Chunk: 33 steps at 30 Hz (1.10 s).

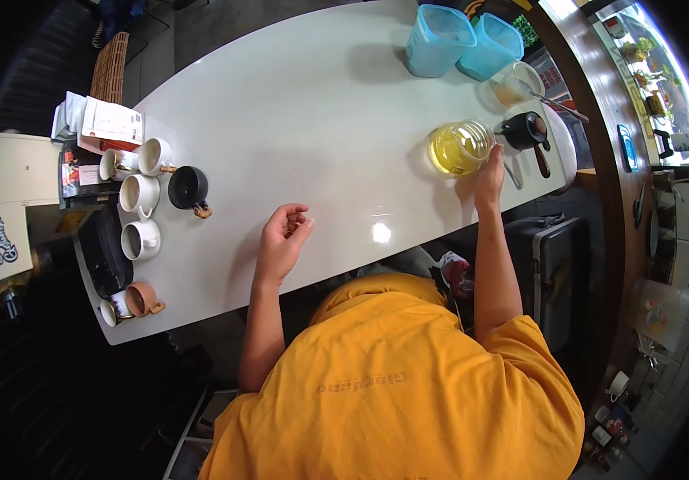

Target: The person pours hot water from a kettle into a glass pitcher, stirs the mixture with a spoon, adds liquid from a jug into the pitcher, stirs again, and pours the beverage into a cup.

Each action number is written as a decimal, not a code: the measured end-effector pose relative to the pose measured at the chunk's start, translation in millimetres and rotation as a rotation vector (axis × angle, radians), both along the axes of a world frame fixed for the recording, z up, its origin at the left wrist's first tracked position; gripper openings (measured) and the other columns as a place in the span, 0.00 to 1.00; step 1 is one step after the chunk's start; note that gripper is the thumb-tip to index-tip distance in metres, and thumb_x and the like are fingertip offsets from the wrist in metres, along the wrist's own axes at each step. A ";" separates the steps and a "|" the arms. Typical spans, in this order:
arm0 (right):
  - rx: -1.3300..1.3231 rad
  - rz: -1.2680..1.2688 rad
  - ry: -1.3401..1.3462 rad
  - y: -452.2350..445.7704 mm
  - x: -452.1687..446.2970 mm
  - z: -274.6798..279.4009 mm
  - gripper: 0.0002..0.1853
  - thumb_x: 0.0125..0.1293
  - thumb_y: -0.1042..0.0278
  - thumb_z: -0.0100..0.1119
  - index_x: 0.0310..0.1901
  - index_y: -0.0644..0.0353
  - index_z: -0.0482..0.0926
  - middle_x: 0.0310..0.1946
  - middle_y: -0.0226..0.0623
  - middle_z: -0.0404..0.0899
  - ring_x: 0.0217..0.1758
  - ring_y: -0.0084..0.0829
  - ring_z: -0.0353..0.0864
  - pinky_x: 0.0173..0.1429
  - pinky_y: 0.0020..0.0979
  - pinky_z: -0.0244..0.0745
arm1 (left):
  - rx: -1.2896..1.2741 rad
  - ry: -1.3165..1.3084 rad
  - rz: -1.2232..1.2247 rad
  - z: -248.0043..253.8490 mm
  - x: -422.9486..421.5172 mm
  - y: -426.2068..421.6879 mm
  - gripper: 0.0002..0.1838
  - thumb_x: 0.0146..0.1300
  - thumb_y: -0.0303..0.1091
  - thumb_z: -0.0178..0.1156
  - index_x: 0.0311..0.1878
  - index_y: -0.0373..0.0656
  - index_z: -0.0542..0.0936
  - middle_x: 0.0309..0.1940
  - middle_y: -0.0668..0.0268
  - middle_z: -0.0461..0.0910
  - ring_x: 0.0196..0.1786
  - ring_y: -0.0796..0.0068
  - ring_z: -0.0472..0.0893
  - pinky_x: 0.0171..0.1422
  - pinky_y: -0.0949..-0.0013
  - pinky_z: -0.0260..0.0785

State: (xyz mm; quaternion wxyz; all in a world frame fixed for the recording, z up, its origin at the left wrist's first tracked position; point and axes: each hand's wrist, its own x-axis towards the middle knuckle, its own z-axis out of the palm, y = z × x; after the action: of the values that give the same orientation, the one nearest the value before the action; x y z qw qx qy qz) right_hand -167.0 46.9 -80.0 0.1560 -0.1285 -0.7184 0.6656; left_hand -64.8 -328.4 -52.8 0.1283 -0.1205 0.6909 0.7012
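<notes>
My right hand (489, 182) is closed on the near right side of a clear glass jug (458, 149) with yellow liquid in it. The jug looks tilted, its bottom toward the left; I cannot tell whether it touches the table. Close to that hand, a spoon (513, 174) and a small black pot with a dark handle (523, 130) are on the table. My left hand (282, 242) is over the table's near edge, its fingers loosely curled and the thumb apart, holding nothing. A black cup (188, 187) with a wood-coloured handle is the nearest thing on its left.
Several cups, among them a white mug (141, 240) and a brown cup (144, 298), line the left end of the white table (296, 104). White packets (112, 122) stand behind them. Two blue containers (440, 42) and a glass with a spoon (516, 84) are at the far right.
</notes>
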 end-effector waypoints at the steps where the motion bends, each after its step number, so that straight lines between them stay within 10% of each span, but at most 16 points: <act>1: -0.002 0.009 0.004 0.1 -3.0 -0.5 0.31 0.78 0.47 0.32 0.62 0.70 0.69 0.60 0.42 0.71 0.66 0.31 0.66 0.70 0.33 0.58 | -0.002 0.004 0.009 2.6 -1.0 -2.6 0.13 0.63 0.27 0.60 0.51 0.38 0.75 0.37 0.72 0.74 0.38 0.86 0.72 0.45 0.79 0.66; 10: -0.160 -0.027 0.140 -14.6 -21.6 -9.4 0.24 0.72 0.64 0.34 0.61 0.70 0.70 0.59 0.41 0.73 0.61 0.34 0.72 0.66 0.34 0.65 | 0.003 0.016 0.180 28.1 2.0 12.7 0.13 0.63 0.30 0.58 0.51 0.40 0.76 0.35 0.73 0.75 0.35 0.84 0.71 0.41 0.78 0.62; 19: -0.181 0.275 0.130 -80.2 -29.5 32.0 0.29 0.74 0.59 0.35 0.68 0.74 0.59 0.70 0.47 0.59 0.68 0.34 0.63 0.70 0.33 0.58 | 0.010 0.028 0.294 31.2 17.4 34.4 0.12 0.64 0.31 0.58 0.50 0.40 0.76 0.35 0.73 0.75 0.35 0.84 0.72 0.40 0.78 0.62; 33: -0.105 0.630 0.145 -122.7 -31.7 39.7 0.24 0.73 0.64 0.40 0.63 0.75 0.66 0.62 0.50 0.70 0.70 0.40 0.61 0.73 0.39 0.52 | 0.105 -0.033 0.568 18.3 61.2 41.4 0.11 0.65 0.35 0.60 0.48 0.41 0.77 0.33 0.73 0.76 0.33 0.84 0.72 0.38 0.78 0.63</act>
State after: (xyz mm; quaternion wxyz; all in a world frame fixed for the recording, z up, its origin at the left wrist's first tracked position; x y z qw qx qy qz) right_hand -198.7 -75.8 -40.3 -0.0139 0.1399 -0.6748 0.7245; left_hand -3.6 -287.0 -34.5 -0.0557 -0.3137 0.5902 0.7417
